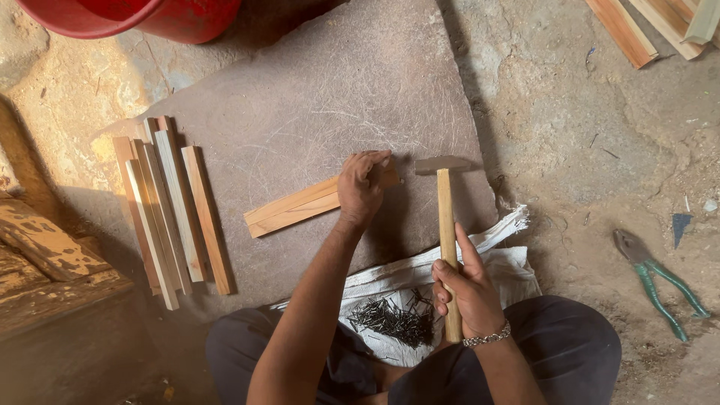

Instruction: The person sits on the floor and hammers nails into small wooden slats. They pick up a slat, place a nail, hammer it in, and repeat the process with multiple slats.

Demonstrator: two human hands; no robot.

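1. Nails (394, 319) lie heaped on white sacking (495, 262) at the lap.
2. Right hand (469, 292) clenched on hammer (448, 240) handle.
3. Left hand (363, 184) pinches at the wooden strips (296, 206) on stone slab (337, 82).
4. Advised: keep fingers low, strike squarely.

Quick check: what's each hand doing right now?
Left hand: closed on the end of the wooden strips.
Right hand: closed around the hammer handle.

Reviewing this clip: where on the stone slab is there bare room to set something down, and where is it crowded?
Bare: the stone slab above the left hand and hammer, up toward the red tub. Crowded: the stack of wooden strips at left, and the nails on the white sack by the right hand.
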